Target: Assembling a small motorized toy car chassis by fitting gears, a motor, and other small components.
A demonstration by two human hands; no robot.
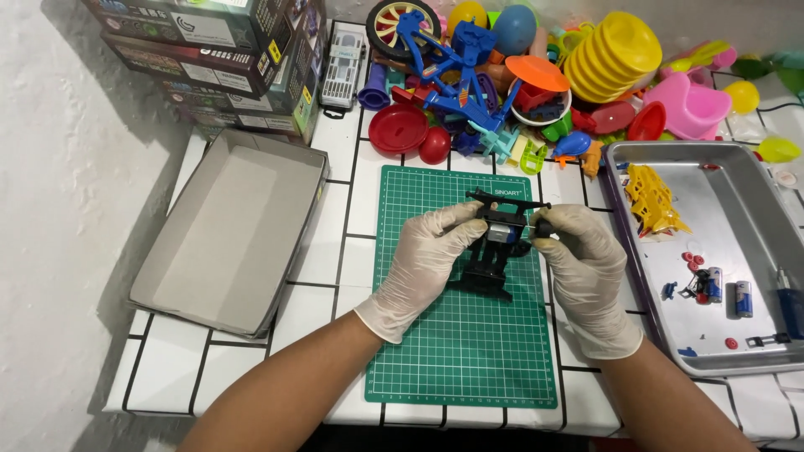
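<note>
Two gloved hands hold a small black toy car frame [490, 251] over the middle of the green cutting mat [461, 351]. The left hand [427, 259] pinches the frame's side at 9 o'clock. The right hand [582, 259] pinches a little black wheel [543, 227] at 3 o'clock. A metal tray [754, 218] with batteries [727, 291] sits at 3 o'clock, a gray box lid [230, 226] at 9 o'clock, and bright toys [536, 75] at 12 o'clock.

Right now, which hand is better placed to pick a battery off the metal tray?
Right. The right hand is beside the tray, which lies on that side, with the batteries just past it. The left hand grips the black toy chassis on its far side and would have to cross over.
</note>
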